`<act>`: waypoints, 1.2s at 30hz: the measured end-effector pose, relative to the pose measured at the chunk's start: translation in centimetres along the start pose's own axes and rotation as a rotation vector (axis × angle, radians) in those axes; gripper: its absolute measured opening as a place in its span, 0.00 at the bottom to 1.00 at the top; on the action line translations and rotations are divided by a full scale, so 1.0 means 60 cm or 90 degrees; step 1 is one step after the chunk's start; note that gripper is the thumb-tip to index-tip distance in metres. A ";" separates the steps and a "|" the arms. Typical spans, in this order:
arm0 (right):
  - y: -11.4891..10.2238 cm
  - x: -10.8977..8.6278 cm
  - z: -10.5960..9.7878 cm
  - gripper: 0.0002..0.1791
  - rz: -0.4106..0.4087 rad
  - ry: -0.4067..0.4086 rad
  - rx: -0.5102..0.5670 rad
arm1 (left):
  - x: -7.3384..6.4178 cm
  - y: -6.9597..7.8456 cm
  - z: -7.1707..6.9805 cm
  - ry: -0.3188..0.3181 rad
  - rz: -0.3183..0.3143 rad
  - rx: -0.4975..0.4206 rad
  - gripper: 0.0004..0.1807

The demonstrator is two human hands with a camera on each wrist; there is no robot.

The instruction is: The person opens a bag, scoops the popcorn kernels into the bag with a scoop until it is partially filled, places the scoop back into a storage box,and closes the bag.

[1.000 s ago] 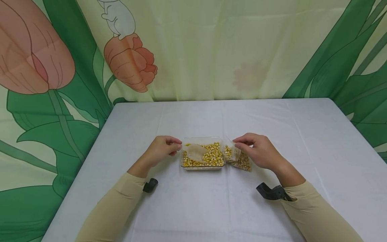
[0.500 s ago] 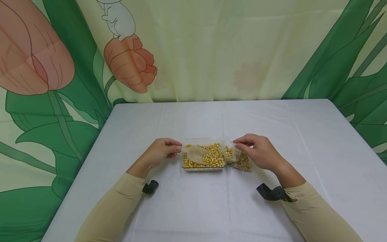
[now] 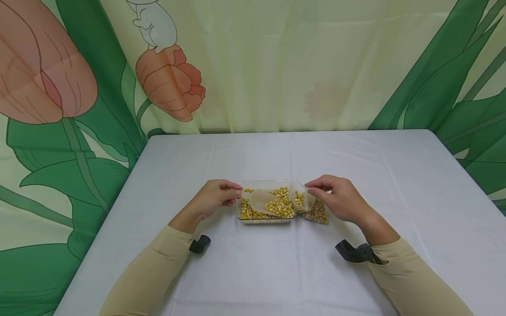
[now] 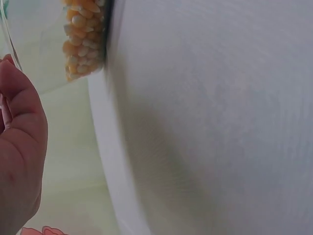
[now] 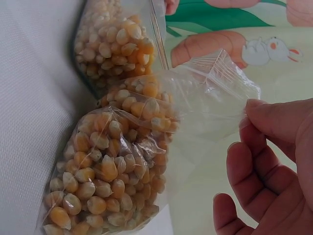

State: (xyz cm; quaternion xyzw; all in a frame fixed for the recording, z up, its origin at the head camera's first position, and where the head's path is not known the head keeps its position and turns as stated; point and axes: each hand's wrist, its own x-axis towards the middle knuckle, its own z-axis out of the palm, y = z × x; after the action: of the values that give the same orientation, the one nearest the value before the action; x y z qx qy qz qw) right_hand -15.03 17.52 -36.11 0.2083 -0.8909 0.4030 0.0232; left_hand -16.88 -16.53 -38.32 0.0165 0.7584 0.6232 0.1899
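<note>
A clear rectangular container (image 3: pixel 265 221) of yellow corn kernels (image 3: pixel 283 193) stands mid-table. My left hand (image 3: pixel 215 197) is at its left rim and pinches the end of a pale beige scoop (image 3: pixel 260 198), whose broad part lies among the kernels, some of them at its right end. In the left wrist view the left hand (image 4: pixel 22 132) shows below the container wall, and the scoop is out of sight. My right hand (image 3: pixel 336 195) pinches the top edge of a clear zip bag (image 5: pixel 210 83) between thumb and forefinger. Corn kernels (image 5: pixel 107 181) fill the bag's lower part.
The zip bag leans against the container's right side. A white cloth covers the table (image 3: pixel 253 272), its far edge meeting a printed curtain (image 3: pixel 284 66). Black wrist cameras sit at both sleeves, close over the cloth.
My left hand has moved slightly right with the scoop, which now tilts and reaches further into the kernels toward the right. The right hand and the zip bag have stayed nearly still.
</note>
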 end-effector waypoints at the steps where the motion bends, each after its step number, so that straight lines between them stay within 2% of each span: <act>1: 0.000 -0.001 0.000 0.08 -0.001 0.001 0.000 | -0.001 0.000 0.001 0.002 -0.001 -0.006 0.14; 8: -0.001 -0.004 -0.001 0.08 -0.007 0.007 0.003 | -0.004 -0.004 0.004 0.009 -0.003 -0.075 0.15; 25: 0.001 -0.003 0.000 0.08 -0.001 0.006 0.007 | 0.002 -0.014 0.000 0.018 -0.045 -0.153 0.14; 31: 0.000 -0.005 -0.002 0.08 -0.004 0.006 0.015 | -0.002 -0.017 -0.007 0.022 -0.060 -0.169 0.17; 36: 0.000 -0.006 -0.002 0.08 -0.003 0.009 0.011 | -0.007 -0.014 -0.014 0.017 -0.055 -0.210 0.15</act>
State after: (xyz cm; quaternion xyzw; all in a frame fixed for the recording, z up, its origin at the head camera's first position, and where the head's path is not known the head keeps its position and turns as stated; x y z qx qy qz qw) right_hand -14.73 17.71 -36.07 0.2077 -0.8866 0.4123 0.0285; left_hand -16.55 -17.61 -38.88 -0.0557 0.6481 0.7308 0.2069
